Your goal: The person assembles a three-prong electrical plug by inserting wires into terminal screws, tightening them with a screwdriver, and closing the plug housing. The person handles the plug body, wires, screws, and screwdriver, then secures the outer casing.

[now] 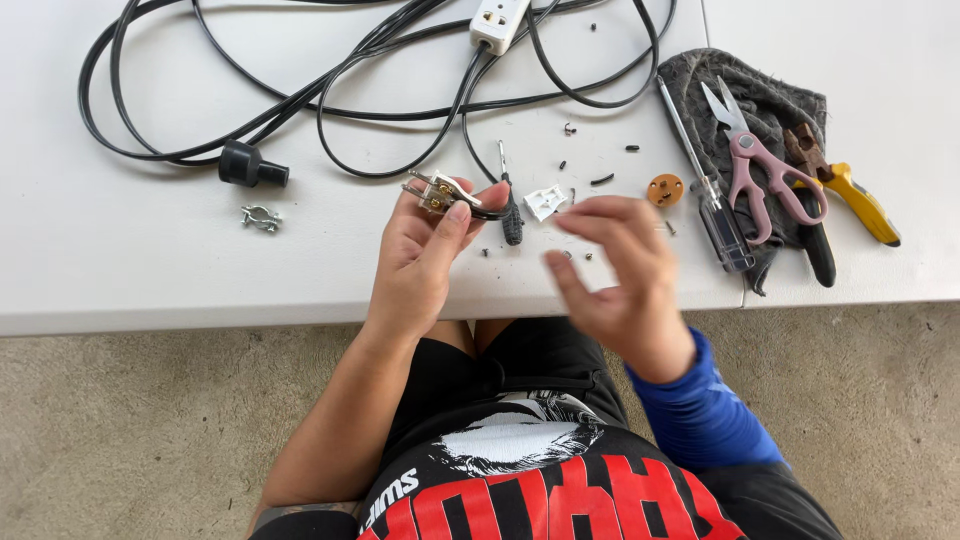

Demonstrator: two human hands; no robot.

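Note:
My left hand (422,258) pinches the bare metal prongs and inner part of a plug (438,190), which hangs on the end of a black cable (330,100). My right hand (618,280) hovers just right of it over the table edge, fingers spread and blurred, holding nothing. Between the hands lie a small dark screwdriver (511,205) and a white plastic piece (545,201). A round orange-brown disc (665,189) sits further right. The black plug cover (250,166) rests on the cable at the left.
A white power strip (497,22) lies at the top. A metal cable clamp (260,217) sits left. On a dark rag (760,110) at right lie pink-handled scissors (760,165), a long screwdriver (700,180), and a yellow-handled knife (850,195). Small screws and cable scraps dot the white table (120,270).

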